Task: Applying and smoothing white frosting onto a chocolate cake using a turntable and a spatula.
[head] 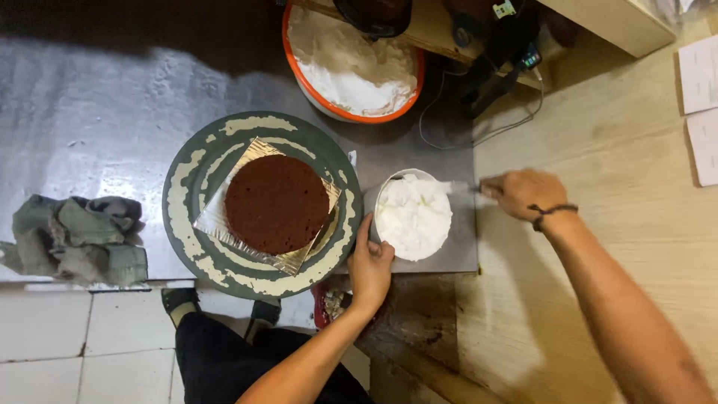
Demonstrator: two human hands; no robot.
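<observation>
Left hand (370, 265): closed on the near rim of the cream bowl (413, 215), at the tabletop's (90, 112) right front corner. Right hand (523, 193): fist shut on a spatula (458, 187), blade in the cream. Brown cake (277, 203) on foil, on turntable (262, 203) just left. Grey cloth (78, 239) at the left front edge. Orange-rimmed tub (351, 63) at the back edge.

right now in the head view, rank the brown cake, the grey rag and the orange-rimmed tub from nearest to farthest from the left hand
1. Brown cake, just left of the left hand, on the turntable.
2. Orange-rimmed tub, at the top.
3. Grey rag, far left.
</observation>
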